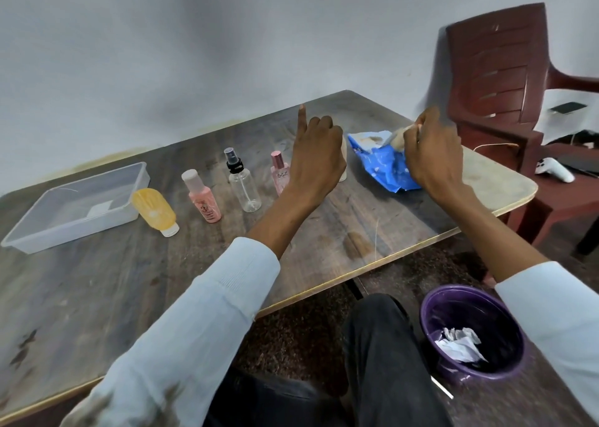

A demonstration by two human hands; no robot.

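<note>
The wipe [399,137] is half out of the blue pack [384,164], at the far right of the desk [372,232]. It points up and away from the pack's open top, pinched between the thumb and fingers of the right hand [434,157], which are closed on its end. It looks like it is being drawn free for cleaning. The pack lies flat and crumpled, its long axis running diagonally from the near right to the far left. Just left of it, the left hand [316,154] curls round a beige bottle [344,164], with only the index finger straight and raised. The bottle seems to stand upright, long axis vertical, probably steadied for wiping, though the hand hides most of it. Further left, three bottles stand in a row: pink-capped [279,175], spray [243,188] and pink [203,201]. A yellow one [155,211] lies beside a clear tray [42,229]. A purple bin [431,323] holding crumpled paper sits on the floor by the person's knee.
</note>
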